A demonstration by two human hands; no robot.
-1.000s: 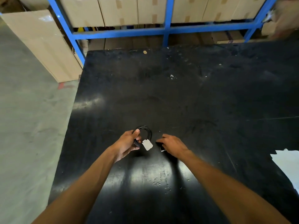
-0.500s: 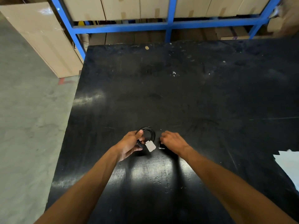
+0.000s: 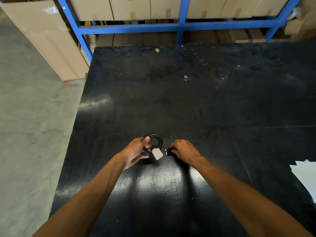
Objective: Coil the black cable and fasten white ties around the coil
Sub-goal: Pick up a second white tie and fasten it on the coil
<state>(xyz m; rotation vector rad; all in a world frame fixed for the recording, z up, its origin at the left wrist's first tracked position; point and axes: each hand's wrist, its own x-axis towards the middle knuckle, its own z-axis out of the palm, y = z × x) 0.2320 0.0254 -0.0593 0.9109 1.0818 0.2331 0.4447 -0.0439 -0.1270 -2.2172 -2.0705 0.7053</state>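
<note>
The black cable (image 3: 158, 138) is wound into a small coil, held just above the black table (image 3: 205, 103). My left hand (image 3: 136, 151) grips the coil's left side, thumb on top. A white tag-like tie (image 3: 157, 153) hangs at the coil's lower right edge. My right hand (image 3: 185, 150) rests on the table to the right of the coil, fingers curled over a small black piece with a white end (image 3: 168, 151), apparently the cable's plug.
White paper sheets (image 3: 306, 175) lie at the table's right edge. A blue rack (image 3: 181, 25) with cardboard boxes stands behind the table. A large flat carton (image 3: 49, 40) leans at the back left. Grey concrete floor (image 3: 30, 134) is to the left.
Both hands stay almost in place. My right hand has closed in on the small black piece beside the coil; the coil remains in my left hand.
</note>
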